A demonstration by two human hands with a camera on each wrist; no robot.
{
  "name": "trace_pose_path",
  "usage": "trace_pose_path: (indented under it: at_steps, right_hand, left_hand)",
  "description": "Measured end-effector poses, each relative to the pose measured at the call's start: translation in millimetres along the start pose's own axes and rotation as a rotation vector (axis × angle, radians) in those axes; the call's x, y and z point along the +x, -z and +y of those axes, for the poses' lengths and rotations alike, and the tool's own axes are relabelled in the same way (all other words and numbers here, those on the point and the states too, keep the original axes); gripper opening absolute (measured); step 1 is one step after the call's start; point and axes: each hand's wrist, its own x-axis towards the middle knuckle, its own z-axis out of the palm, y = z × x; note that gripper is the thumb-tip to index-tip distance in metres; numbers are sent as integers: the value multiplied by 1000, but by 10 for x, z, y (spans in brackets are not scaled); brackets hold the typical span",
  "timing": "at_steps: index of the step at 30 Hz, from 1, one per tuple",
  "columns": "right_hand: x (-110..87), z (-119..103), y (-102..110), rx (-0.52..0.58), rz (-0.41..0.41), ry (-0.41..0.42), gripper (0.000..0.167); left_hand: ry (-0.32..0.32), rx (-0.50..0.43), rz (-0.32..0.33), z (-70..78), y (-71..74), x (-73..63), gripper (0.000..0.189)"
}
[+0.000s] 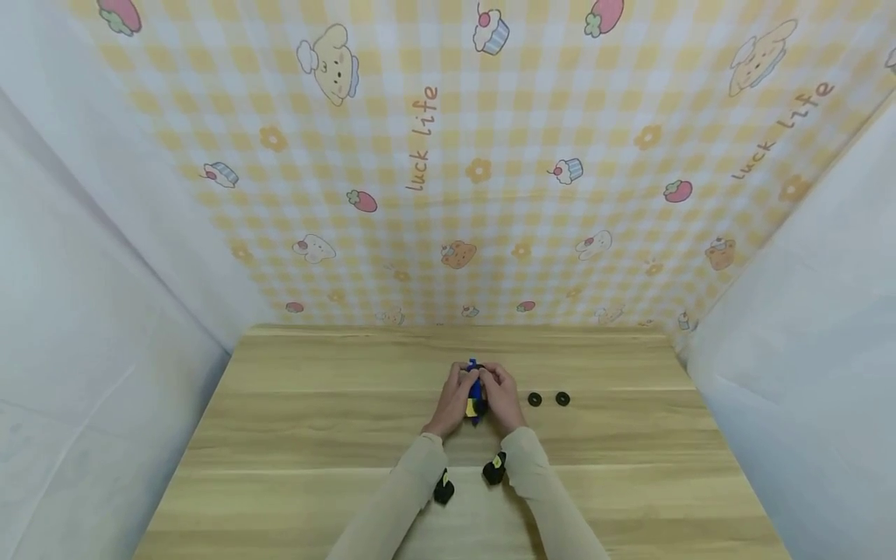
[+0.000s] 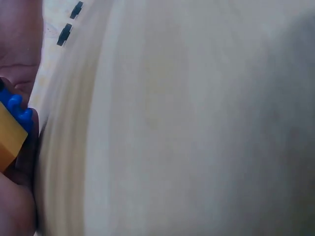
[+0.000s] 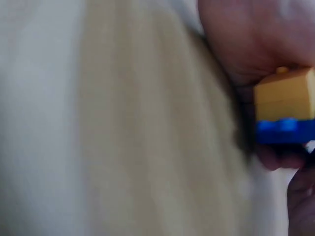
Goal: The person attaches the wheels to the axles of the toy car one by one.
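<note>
Between both hands is a blue and yellow building-block toy (image 1: 475,390), held just above or on the table; its contact with the wood is hidden. My left hand (image 1: 451,403) grips it from the left and my right hand (image 1: 502,398) from the right, thumbs close together on top. A yellow block (image 3: 283,101) sits on the blue studded base (image 3: 278,132) in the right wrist view. At the toy's near end a black round part (image 1: 480,407) shows. To the right of my right hand lie two black rings, a nearer one (image 1: 535,399) and a farther one (image 1: 563,399).
The wooden table (image 1: 315,435) spreads around the hands. A yellow checked cloth (image 1: 448,218) hangs behind it, and white sheets (image 1: 91,311) close off both sides. Black cameras (image 1: 494,469) are strapped at the wrists.
</note>
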Motion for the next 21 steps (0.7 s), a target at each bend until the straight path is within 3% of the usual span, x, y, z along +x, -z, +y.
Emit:
trace_pose_path:
  at_steps: [5,12,21]
  right_hand:
    - [-30,112,-14,97,25,-26,22]
    - [-5,129,28,88,-12,-44,18]
    - [-137,-145,51,60,-109,-9,25]
  left_hand:
    - [-30,38,5,-38,-5,-5,46]
    - [-44,74,36,-51,-22,-10,50]
    - [-29,55,46,-42,-3,-3,51]
